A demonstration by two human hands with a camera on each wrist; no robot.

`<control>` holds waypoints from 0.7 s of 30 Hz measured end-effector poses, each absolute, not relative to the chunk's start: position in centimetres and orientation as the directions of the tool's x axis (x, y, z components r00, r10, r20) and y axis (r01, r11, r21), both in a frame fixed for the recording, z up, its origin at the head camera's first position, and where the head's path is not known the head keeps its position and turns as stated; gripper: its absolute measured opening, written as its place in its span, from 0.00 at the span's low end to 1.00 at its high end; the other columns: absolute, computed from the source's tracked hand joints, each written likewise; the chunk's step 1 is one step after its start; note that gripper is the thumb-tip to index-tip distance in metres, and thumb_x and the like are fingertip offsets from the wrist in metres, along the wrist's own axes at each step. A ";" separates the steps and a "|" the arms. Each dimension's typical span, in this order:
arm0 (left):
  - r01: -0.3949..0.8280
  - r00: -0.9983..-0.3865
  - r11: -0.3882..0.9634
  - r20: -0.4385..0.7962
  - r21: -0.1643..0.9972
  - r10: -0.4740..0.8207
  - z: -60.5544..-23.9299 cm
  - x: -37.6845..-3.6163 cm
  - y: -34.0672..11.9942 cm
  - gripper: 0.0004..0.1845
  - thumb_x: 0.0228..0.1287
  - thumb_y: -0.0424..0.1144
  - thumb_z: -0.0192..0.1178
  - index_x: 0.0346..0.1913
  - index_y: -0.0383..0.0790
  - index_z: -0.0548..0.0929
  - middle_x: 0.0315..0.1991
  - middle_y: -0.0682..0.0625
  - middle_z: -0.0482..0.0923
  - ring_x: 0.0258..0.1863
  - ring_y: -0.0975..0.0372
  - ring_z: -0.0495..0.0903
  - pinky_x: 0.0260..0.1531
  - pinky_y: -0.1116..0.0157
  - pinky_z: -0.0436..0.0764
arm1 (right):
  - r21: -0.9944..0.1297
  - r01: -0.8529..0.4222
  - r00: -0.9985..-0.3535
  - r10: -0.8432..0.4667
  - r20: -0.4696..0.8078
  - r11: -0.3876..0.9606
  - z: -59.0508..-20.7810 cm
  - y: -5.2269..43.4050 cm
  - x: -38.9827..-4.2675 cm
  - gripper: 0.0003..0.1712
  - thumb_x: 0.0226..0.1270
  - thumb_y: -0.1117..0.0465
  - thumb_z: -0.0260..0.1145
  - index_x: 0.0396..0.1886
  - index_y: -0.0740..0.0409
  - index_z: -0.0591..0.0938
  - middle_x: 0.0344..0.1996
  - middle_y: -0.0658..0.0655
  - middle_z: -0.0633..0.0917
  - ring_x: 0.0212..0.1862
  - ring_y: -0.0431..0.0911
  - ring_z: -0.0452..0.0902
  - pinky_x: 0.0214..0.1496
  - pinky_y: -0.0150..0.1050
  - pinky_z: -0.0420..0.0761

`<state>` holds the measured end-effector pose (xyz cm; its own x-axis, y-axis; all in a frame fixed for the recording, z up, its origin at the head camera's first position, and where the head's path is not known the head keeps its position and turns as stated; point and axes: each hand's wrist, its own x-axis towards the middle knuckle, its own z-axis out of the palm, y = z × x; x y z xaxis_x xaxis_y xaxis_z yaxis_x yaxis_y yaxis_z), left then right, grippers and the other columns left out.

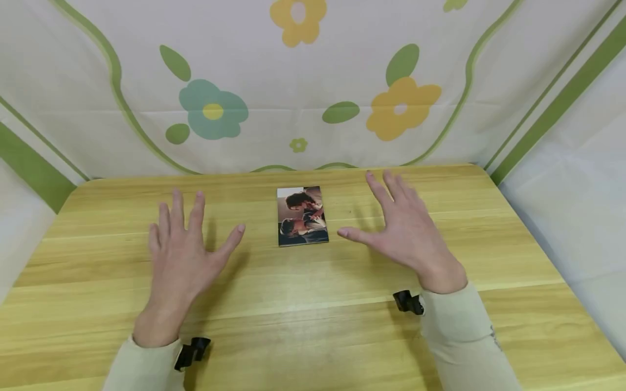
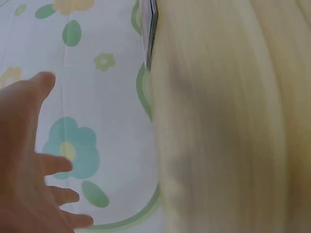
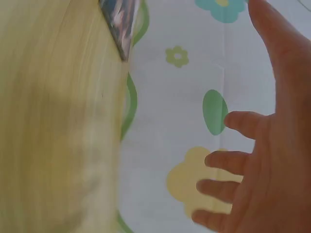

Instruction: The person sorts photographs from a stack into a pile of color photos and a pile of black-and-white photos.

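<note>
Flat on the wooden table lies a thin rectangular stack or booklet with a picture of two people [image 1: 303,216], between the two hands. My left hand [image 1: 181,252] hovers to its left, fingers spread and thumb pointing toward it, holding nothing. On the other side my right hand [image 1: 403,228] is held above the table, also spread, its thumb tip a little way from the picture's right edge. In the left wrist view the picture piece [image 2: 149,34] shows edge-on as dark and light layers. Part of it [image 3: 119,24] appears at the top of the right wrist view.
The wooden table [image 1: 303,326] spreads under both hands. A white cloth with flowers and green bands [image 1: 293,81] hangs along its back edge, with white cloth at both sides. Small black mounts [image 1: 408,302] sit at both sleeve cuffs.
</note>
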<state>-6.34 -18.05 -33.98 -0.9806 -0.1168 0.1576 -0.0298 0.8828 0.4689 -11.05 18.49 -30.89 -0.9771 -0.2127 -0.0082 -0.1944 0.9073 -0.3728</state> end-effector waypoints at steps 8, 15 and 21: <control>-0.049 -0.960 0.498 0.097 0.866 -0.263 -34.6 -6.8 -15.6 0.37 0.74 0.47 0.70 0.78 0.33 0.71 0.78 0.38 0.67 0.78 0.43 0.68 0.78 0.43 0.70 | -0.849 -0.124 -0.984 -0.172 0.040 0.513 -33.8 17.9 -11.7 0.49 0.68 0.46 0.79 0.83 0.51 0.68 0.79 0.57 0.72 0.79 0.56 0.69 0.80 0.58 0.72; -0.178 -0.939 0.244 -0.091 0.953 -0.331 -35.9 -6.9 -14.7 0.29 0.74 0.46 0.70 0.71 0.36 0.79 0.71 0.41 0.76 0.69 0.50 0.79 0.59 0.75 0.81 | -0.966 -0.002 -0.996 -0.084 -0.021 0.259 -36.4 17.2 -12.1 0.35 0.72 0.58 0.76 0.75 0.60 0.76 0.71 0.62 0.79 0.68 0.52 0.79 0.67 0.35 0.83; -0.246 -0.923 0.108 -0.198 0.963 -0.331 -36.9 -7.3 -13.4 0.26 0.74 0.46 0.70 0.69 0.39 0.81 0.66 0.44 0.79 0.64 0.57 0.79 0.48 0.83 0.79 | -0.984 0.044 -0.999 -0.009 -0.046 0.171 -38.1 16.6 -12.2 0.31 0.72 0.61 0.76 0.71 0.62 0.78 0.67 0.62 0.83 0.63 0.46 0.82 0.61 0.28 0.84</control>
